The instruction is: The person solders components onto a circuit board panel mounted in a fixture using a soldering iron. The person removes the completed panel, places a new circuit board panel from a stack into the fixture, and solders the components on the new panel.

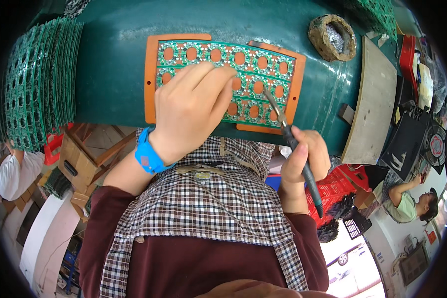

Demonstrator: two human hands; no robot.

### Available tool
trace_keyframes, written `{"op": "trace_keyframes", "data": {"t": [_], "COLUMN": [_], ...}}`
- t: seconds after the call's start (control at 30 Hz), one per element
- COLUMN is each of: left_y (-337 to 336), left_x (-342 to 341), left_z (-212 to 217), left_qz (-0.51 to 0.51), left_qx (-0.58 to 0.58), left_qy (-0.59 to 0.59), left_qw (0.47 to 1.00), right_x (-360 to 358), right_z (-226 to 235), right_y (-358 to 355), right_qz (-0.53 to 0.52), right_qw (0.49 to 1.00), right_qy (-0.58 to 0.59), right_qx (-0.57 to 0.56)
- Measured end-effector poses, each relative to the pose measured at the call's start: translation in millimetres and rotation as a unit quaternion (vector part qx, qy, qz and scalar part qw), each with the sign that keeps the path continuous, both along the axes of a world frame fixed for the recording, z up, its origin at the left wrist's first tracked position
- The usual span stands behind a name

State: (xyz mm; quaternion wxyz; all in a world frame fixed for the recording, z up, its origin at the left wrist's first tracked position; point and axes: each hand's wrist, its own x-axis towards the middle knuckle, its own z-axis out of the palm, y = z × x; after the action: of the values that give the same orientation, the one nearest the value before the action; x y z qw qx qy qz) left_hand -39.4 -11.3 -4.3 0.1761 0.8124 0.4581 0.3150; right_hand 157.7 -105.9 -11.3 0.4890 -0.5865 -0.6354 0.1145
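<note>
My left hand (193, 102) with a blue wristband (151, 151) lies over a green circuit board panel (198, 45), its fingers bent and pinched together near the middle. Whatever sits between those fingertips is hidden. The panel has rows of oval cut-outs and rests in an orange fixture (150, 92). In my right hand (310, 154) is a soldering iron (295, 141), gripped by its black handle. Its bent metal tip points up and left, over the panel's right part; whether it touches the board I cannot tell.
Many green panels (39, 79) stand in a row at the left of the green table (114, 59). A rough round pot (332, 37) with silvery contents sits at back right. A grey board (370, 99) lies beyond. Red crates (335, 193) stand below right, near another person (407, 203).
</note>
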Motion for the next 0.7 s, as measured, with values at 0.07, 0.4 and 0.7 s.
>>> {"op": "trace_keyframes", "data": {"t": [0.07, 0.4, 0.7], "left_y": [6.9, 12.3, 16.1], "left_x": [6.6, 20.3, 12.2], "left_z": [-10.0, -20.7, -6.6], "left_qz": [-0.004, 0.003, 0.011], "left_qx": [0.012, -0.034, -0.046], "left_qy": [-0.007, 0.000, 0.020], "left_qw": [1.000, 0.999, 0.999], "right_x": [-1.1, -7.6, -6.9], "right_z": [1.8, -0.5, 4.5], "right_y": [12.3, 33.3, 37.7], "right_qz": [0.005, 0.008, 0.018], "right_qw": [1.000, 0.999, 1.000], "right_qy": [0.003, 0.014, -0.004], "right_qx": [-0.012, -0.039, 0.003]}}
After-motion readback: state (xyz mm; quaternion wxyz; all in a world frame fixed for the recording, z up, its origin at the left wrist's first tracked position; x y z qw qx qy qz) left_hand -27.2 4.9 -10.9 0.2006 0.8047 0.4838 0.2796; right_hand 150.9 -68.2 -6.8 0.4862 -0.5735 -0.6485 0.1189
